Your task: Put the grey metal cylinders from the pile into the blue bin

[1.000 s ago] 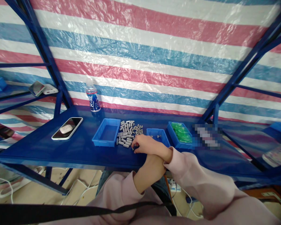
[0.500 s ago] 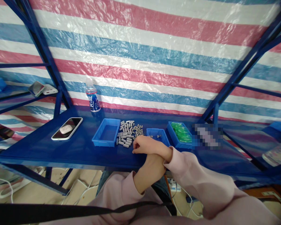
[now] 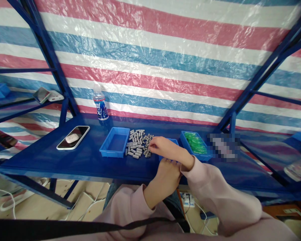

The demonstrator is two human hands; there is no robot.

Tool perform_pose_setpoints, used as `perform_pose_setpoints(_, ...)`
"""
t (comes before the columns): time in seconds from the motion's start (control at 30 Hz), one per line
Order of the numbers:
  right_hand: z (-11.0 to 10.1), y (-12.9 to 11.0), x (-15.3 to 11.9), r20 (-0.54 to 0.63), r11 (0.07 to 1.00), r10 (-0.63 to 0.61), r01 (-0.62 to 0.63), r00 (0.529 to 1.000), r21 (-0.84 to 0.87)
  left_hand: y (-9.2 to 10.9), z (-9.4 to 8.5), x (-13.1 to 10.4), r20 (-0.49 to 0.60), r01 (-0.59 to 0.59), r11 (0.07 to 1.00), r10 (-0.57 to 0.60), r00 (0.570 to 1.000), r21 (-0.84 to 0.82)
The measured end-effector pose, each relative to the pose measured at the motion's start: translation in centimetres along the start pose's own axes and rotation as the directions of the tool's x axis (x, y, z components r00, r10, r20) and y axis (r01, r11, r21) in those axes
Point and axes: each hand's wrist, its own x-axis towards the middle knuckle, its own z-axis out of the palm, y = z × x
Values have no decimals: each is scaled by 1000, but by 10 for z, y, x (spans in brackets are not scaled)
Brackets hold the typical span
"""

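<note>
My right hand [image 3: 163, 148] reaches left over the small metal pieces [image 3: 147, 140], its thumb and forefinger pinched together at their edge. Whether a piece sits between those fingertips is too small to make out. Just below the right wrist lies my left hand [image 3: 167, 174], back side up at the near edge of the small blue tray [image 3: 175, 142]. Its fingers are mostly hidden beyond the knuckles. Both hands and the right forearm cover much of that tray. Left of the small pieces lie grey metal cylinders [image 3: 134, 146] in a loose heap.
An empty blue tray [image 3: 112, 154] stands left of the cylinders. Another blue tray holds green plastic-wrapped items [image 3: 194, 142]. A phone [image 3: 77, 142] with a white case [image 3: 72, 138] on it lies at left, and a bottle [image 3: 100, 107] stands behind. Striped sheeting hangs at the back.
My right hand has moved forward, away from me, onto the small metal pieces. More of the back of my left hand now shows below it.
</note>
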Motion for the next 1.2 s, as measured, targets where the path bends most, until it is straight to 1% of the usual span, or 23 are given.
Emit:
perform_pose_setpoints(0.03,-9,4,-4,-26,1000,-4,4,1000,8,0,-1,0,5,-15,1000,15,1000,3)
perform_pose_setpoints(0.1,-22,13,-13,-95,999,34,-34,995,4,0,-3,1,10,-38,999,38,999,18)
perform_pose_setpoints(0.13,-27,18,-18,-109,998,62,-64,992,-9,0,-4,1,9,-41,999,41,999,28)
perform_pose_setpoints(0.2,-28,28,-27,-104,991,117,-123,988,-55,0,-4,1,1,-42,998,41,999,41)
perform_pose_setpoints(0.3,-17,44,-39,-53,975,160,-166,986,-151,0,-3,1,-11,-46,998,46,999,50)
perform_pose_setpoints(0.37,-8,53,-43,-4,963,160,-157,987,-218,0,-2,0,-21,-50,997,51,998,55)
perform_pose_setpoints(0.43,0,60,-45,16,952,147,-137,989,-275,0,-2,0,-27,-53,997,54,998,58)
perform_pose_setpoints(0.67,17,73,-41,-24,897,77,-80,997,-435,0,0,1,-17,-50,997,51,999,57)
perform_pose_setpoints(0.87,27,76,-37,-11,886,55,-54,998,-461,-1,1,2,-7,-45,998,46,999,53)
perform_pose_setpoints(1.2,30,75,-36,6,878,40,-32,999,-478,-1,2,1,-23,-50,997,52,998,58)
